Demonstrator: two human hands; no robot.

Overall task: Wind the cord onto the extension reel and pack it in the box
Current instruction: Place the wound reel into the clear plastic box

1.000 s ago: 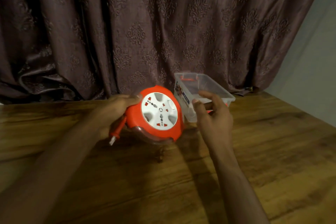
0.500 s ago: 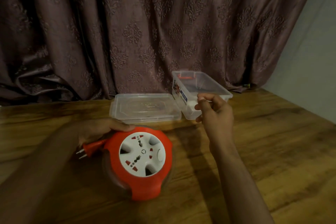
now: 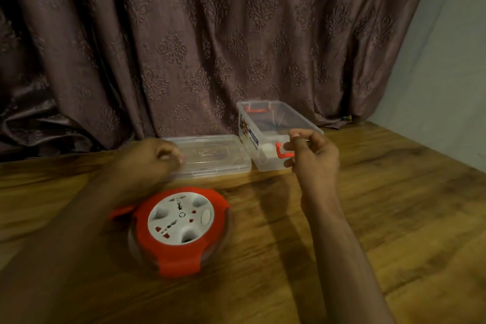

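Behind everything, a dark mauve curtain with an embossed damask pattern (image 3: 210, 42) hangs in heavy folds down to the far edge of the brown wood-grain tabletop (image 3: 381, 218), and a pale grey wall (image 3: 452, 66) shows at the right. On the tabletop, near the person, lies the round red plastic extension reel with a white socket face (image 3: 181, 229); it rests flat, sockets upward, with a transparent drum under the red shell and a red plug stub sticking out at its left side, partly hidden by the left forearm. No loose cord is visible on the wood.

Farther back, close to the curtain, stands the clear rectangular plastic box with red clip handles (image 3: 265, 126), open at the top, a printed label along its left wall. Just beside it on the left, flat on the tabletop, lies the clear rectangular plastic lid (image 3: 218, 155).

The left hand (image 3: 152, 158) is blurred; it hovers above the lid's left end, beyond the reel, fingers curled inward, and nothing can be seen in its grasp. The right hand (image 3: 313, 155) is raised at the box's near end, fingers bent loosely; its fingertips are at the near red handle, though whether they actually grip it cannot be told.
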